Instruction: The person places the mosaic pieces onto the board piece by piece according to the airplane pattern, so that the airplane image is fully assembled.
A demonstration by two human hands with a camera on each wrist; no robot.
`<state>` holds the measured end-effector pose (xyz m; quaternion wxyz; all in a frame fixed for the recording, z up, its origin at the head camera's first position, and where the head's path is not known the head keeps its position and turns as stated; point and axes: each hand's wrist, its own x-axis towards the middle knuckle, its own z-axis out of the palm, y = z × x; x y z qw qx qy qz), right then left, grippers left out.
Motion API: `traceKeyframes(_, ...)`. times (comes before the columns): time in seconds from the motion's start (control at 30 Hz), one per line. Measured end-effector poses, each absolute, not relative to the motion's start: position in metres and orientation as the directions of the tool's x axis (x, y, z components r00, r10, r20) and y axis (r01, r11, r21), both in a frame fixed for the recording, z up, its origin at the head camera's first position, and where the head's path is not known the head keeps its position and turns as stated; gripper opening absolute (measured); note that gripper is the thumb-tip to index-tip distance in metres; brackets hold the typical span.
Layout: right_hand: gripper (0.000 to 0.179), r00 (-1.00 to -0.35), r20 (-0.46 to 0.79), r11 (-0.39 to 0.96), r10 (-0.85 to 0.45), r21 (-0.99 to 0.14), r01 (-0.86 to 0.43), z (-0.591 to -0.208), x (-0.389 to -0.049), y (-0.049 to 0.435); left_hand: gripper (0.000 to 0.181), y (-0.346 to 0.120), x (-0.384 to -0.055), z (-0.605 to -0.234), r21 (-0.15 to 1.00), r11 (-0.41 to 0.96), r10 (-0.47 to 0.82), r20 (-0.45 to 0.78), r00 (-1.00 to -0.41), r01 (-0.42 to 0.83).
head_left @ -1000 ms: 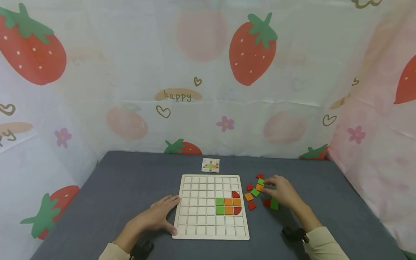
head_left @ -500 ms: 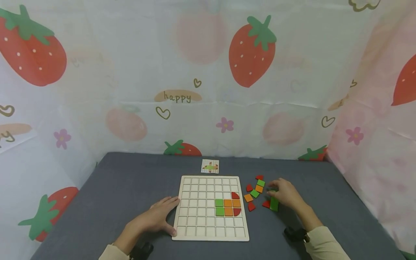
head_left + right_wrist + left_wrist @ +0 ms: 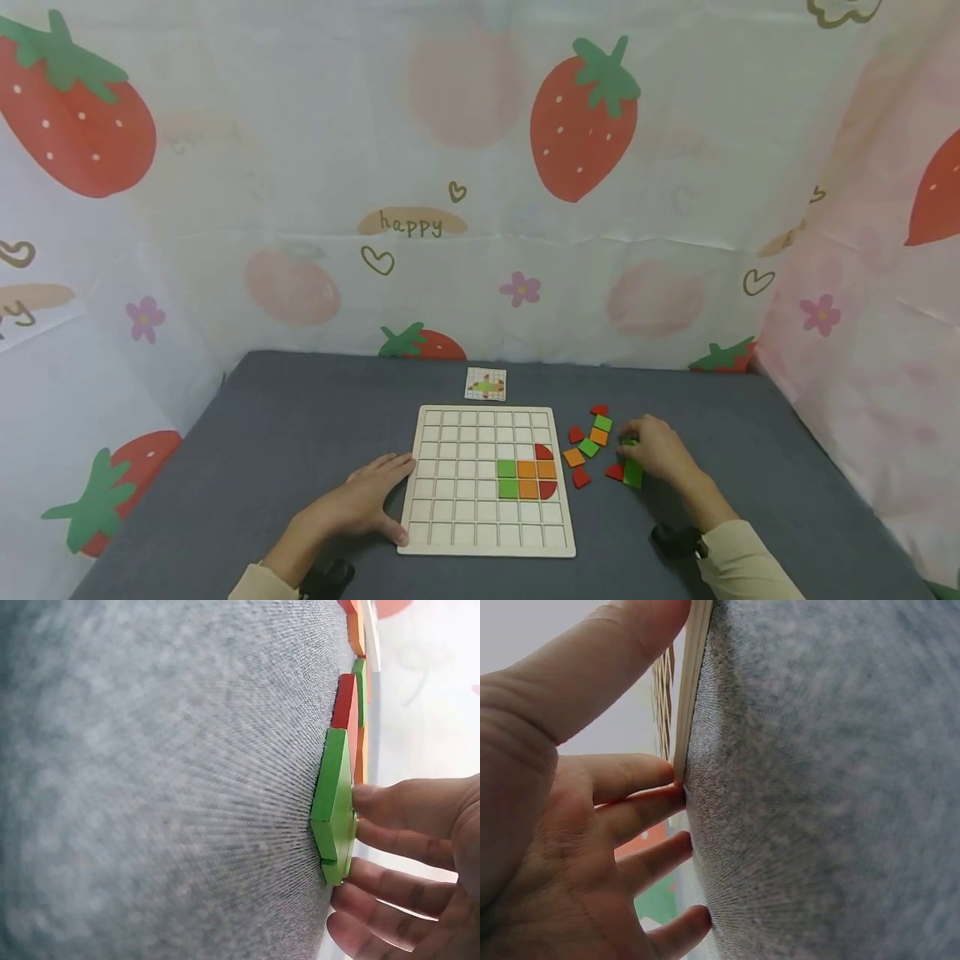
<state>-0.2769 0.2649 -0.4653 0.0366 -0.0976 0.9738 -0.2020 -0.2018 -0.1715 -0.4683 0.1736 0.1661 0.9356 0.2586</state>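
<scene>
Left hand (image 3: 367, 493), fingers spread, touches the left edge of the wooden grid board (image 3: 450, 510); right hand (image 3: 654, 448), thumb and fingers apart, is at green tiles (image 3: 633, 475) right of it, whether pinching one I cannot tell

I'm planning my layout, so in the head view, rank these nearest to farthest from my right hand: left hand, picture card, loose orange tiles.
1. Loose orange tiles: left of the right hand.
2. Picture card: beyond the board.
3. Left hand: at the board's left edge.
</scene>
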Motion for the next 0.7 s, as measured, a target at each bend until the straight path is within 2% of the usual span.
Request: traceKeyframes(0.7,0.02,-0.979,-0.009,0.896,-0.202,-0.405,-0.181,-0.4687,-0.28,0.2648,0.104,-0.1711,-0.2019,-0.4678,0.531,0.82,0.389,-0.243,-0.889,0.214)
